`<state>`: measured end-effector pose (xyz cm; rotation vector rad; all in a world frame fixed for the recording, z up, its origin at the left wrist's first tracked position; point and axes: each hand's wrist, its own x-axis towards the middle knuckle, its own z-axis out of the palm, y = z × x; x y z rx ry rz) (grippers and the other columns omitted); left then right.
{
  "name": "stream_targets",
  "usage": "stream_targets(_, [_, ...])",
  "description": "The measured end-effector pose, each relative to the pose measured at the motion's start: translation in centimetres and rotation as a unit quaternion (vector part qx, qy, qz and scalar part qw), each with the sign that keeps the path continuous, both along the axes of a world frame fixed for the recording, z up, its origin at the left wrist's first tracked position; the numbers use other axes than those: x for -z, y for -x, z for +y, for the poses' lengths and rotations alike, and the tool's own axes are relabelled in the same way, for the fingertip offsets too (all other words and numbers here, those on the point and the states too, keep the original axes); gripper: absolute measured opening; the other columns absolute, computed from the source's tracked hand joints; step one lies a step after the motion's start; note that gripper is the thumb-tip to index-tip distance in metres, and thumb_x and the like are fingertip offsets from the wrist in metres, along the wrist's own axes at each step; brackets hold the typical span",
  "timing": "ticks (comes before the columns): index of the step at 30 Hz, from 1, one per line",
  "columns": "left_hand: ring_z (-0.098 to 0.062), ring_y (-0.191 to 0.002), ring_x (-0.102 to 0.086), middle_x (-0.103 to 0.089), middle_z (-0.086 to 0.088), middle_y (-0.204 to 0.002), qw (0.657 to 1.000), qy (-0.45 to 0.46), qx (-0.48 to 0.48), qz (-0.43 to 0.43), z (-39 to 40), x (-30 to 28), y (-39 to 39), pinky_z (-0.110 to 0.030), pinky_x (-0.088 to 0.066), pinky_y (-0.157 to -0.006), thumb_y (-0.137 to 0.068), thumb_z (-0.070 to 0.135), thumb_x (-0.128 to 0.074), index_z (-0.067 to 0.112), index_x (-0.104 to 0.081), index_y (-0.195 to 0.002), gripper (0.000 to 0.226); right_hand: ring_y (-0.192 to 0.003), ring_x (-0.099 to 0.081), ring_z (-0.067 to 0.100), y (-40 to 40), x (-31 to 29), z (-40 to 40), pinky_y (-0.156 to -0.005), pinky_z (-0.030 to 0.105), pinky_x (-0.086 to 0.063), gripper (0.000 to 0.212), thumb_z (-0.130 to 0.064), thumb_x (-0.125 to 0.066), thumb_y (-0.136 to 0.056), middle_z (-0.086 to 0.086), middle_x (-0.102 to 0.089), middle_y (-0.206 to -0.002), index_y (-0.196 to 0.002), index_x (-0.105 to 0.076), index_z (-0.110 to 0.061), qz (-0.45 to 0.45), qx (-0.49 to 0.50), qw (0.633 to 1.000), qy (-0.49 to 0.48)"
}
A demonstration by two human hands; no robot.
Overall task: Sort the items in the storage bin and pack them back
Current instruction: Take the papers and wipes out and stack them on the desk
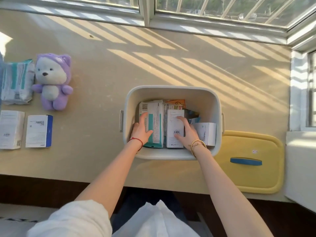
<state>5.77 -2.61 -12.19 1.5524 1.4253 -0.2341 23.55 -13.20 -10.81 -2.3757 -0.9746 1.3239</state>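
A white storage bin (172,90) stands on the table, open, with boxes and packets inside. My left hand (142,130) is inside the bin and grips the left edge of a teal-and-white pack (154,120). My right hand (185,130) holds a tall white box (174,134) standing in the middle, thumb and fingers on its face and side. To its right lies another white box (206,134). Orange and other small packets (176,103) fill the back of the bin.
The yellow lid (248,178) with a blue handle lies right of the bin. At the far left lie a purple plush bear (52,81), a teal-and-white pack (17,81), a white box (10,129) and a blue-sided white box (39,130). A window runs behind.
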Motion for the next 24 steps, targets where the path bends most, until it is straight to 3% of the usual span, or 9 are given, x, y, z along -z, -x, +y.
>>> stream_targets(9, [-0.034,-0.11,-0.05,-0.038,-0.017,-0.126,0.998,-0.053,0.026,0.015,-0.9,0.0,-0.4,-0.05,-0.042,-0.102,-0.087,0.012,-0.065,0.048,-0.008,-0.147,0.09,-0.112,-0.054,0.024,0.2,0.0,0.7,-0.095,0.044,-0.053,0.082,-0.003,-0.067,-0.083,0.009,-0.043,-0.125,-0.137,-0.026,-0.049,0.052,0.038,0.997,-0.032])
stream_targets(15, [-0.029,-0.118,-0.037,-0.038,-0.013,-0.124,0.993,-0.114,0.035,-0.002,-0.9,-0.1,-0.3,-0.042,-0.035,-0.105,-0.084,0.017,-0.07,0.041,-0.021,-0.148,0.084,-0.114,-0.052,0.023,-0.1,-0.2,0.4,-0.095,0.047,-0.053,0.084,-0.002,-0.067,-0.081,0.008,-0.039,-0.127,-0.133,-0.028,-0.054,0.073,0.054,0.994,-0.059])
stream_targets(19, [-0.026,-0.11,-0.04,-0.039,-0.008,-0.117,0.989,-0.137,0.042,-0.032,-0.5,-0.4,-0.3,-0.038,-0.04,-0.1,-0.082,0.015,-0.072,0.043,-0.029,-0.145,0.082,-0.113,-0.053,0.021,-0.7,-0.3,0.0,-0.088,0.04,-0.057,0.081,-0.001,-0.064,-0.085,0.007,-0.038,-0.129,-0.133,-0.029,-0.056,0.075,0.07,0.993,-0.063])
stream_targets(22, [-0.021,-0.1,-0.051,-0.037,-0.004,-0.116,0.993,-0.092,-0.004,-0.067,-0.4,-0.5,-0.4,-0.026,-0.05,-0.076,-0.082,0.009,-0.07,0.047,-0.031,-0.142,0.082,-0.114,-0.052,0.016,-0.9,-0.4,-0.1,-0.083,0.026,-0.055,0.078,-0.001,-0.062,-0.087,0.004,-0.041,-0.131,-0.136,-0.028,-0.051,0.084,0.056,0.993,-0.067])
stream_targets(24, [-0.02,-0.097,-0.054,-0.037,-0.004,-0.116,0.994,-0.066,-0.028,-0.079,-0.4,-0.5,-0.6,-0.022,-0.05,-0.07,-0.081,0.005,-0.069,0.049,-0.032,-0.141,0.084,-0.116,-0.053,0.016,-0.8,-0.5,-0.1,-0.082,0.026,-0.056,0.077,0.0,-0.061,-0.088,0.001,-0.043,-0.134,-0.137,-0.028,-0.05,0.098,0.056,0.991,-0.071])
